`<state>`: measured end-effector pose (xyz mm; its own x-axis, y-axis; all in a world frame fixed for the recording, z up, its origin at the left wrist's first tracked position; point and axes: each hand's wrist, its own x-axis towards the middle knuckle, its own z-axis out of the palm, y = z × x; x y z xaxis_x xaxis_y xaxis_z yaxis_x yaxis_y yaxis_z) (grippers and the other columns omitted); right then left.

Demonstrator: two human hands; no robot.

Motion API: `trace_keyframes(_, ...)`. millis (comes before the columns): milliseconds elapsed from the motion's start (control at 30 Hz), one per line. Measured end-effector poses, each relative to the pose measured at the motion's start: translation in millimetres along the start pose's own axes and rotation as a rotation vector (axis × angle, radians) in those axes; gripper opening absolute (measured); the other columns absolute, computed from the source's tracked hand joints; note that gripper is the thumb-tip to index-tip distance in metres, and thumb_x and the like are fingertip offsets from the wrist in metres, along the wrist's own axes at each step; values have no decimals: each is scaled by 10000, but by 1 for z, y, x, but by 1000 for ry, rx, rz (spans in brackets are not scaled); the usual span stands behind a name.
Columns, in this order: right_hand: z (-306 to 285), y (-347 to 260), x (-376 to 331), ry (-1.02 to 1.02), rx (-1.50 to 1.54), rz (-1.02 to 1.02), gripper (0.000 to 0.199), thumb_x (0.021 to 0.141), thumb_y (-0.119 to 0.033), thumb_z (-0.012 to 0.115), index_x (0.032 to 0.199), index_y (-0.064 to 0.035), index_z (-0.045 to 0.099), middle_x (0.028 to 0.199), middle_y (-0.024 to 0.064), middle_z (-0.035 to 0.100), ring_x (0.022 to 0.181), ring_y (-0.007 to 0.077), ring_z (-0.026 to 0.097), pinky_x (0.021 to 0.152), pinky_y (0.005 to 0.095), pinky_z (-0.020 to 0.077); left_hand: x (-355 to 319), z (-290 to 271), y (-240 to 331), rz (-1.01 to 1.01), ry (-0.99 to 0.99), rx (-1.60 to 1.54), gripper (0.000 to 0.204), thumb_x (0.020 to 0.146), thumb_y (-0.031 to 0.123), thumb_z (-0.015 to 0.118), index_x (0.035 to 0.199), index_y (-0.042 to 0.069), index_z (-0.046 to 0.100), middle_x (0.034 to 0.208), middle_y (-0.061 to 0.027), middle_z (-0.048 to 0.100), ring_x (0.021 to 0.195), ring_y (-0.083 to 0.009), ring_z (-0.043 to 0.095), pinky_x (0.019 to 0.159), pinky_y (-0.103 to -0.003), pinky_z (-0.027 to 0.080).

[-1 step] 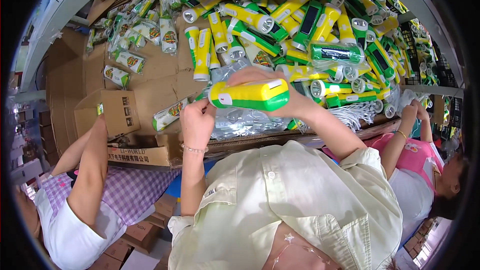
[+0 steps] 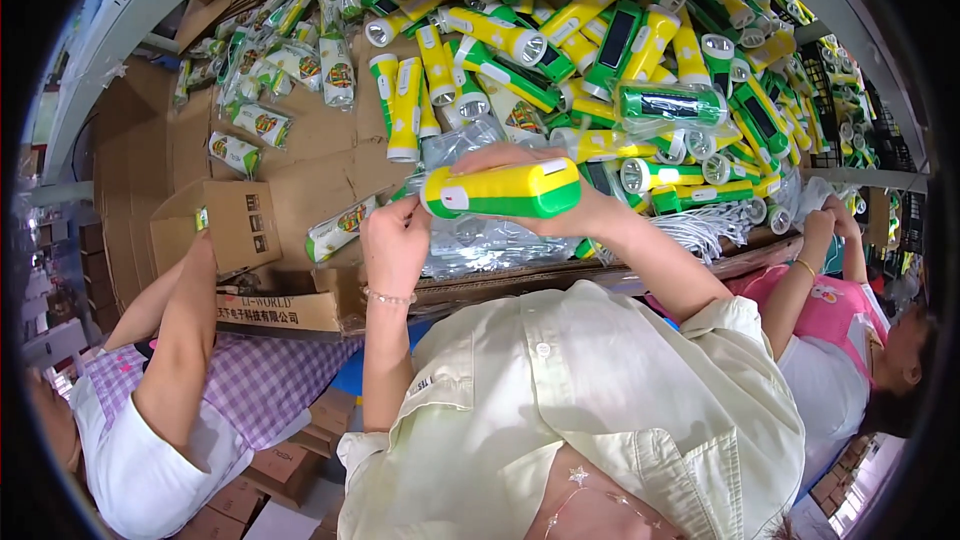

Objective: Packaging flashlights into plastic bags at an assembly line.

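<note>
A yellow and green flashlight [image 2: 505,188] lies level in front of me, its butt end pointing right. My right hand [image 2: 590,212] is closed around its far side and right end. At its left end my left hand [image 2: 393,238] has thumb and fingers pinched together. Clear plastic shows by those fingertips, but what they grip is hidden. Under the flashlight, a stack of clear plastic bags [image 2: 490,252] rests on the cardboard. Just left of my left hand is a small printed packet [image 2: 338,230].
A large heap of similar flashlights [image 2: 600,50] fills the back right. White cords [image 2: 690,232] lie at its near edge. Bagged packets [image 2: 270,65] are spread at the back left. A small open carton [image 2: 240,225] stands left, with a co-worker's arm [image 2: 185,340] reaching in. Another person [image 2: 825,330] works at right.
The flashlight has shifted very slightly to the right, with my right hand on it. My left hand stays in nearly the same place.
</note>
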<state>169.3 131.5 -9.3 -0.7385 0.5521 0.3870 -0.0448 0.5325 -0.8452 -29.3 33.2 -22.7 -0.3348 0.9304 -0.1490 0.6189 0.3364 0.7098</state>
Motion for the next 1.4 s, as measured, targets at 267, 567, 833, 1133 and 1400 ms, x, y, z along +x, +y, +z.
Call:
trace_keyframes(267,17,-1,-21,-173,-531,68,499,709,-111,640,1183,-122,484,1131,55,579,892,246,639,655,375,538,-21,14,0,170,-11,-395,172,845,69,615,983,-20,667,683,-84,646,681,-63,552,617,-253,455)
trace_keyframes(567,52,-27,-25,-658,-1407,346,212,724,-156,589,900,-38,600,820,80,576,822,263,576,532,319,470,-42,7,39,199,-7,-172,178,844,74,626,990,-14,676,664,-71,643,603,-46,504,552,-247,430)
trace_keyframes(833,-50,-11,-98,-306,-999,461,75,682,-179,637,705,-120,598,720,23,565,710,242,606,557,394,496,-21,26,-20,-4,-61,-171,186,884,150,622,951,-13,684,536,46,478,418,-23,388,382,-202,276)
trace_keyframes(1133,-88,0,-193,-481,-1361,620,58,693,-132,614,707,-89,652,863,31,593,927,213,598,612,346,503,-11,20,-4,-104,-158,-281,204,880,143,614,949,-39,676,552,33,505,455,-35,403,411,-217,315)
trace_keyframes(1400,-113,-10,-177,-603,-1265,607,65,702,-109,580,714,-72,632,857,54,594,909,217,595,633,338,506,-6,26,-16,32,-78,-75,207,833,150,641,936,-24,682,715,-140,677,609,-160,638,587,-278,484)
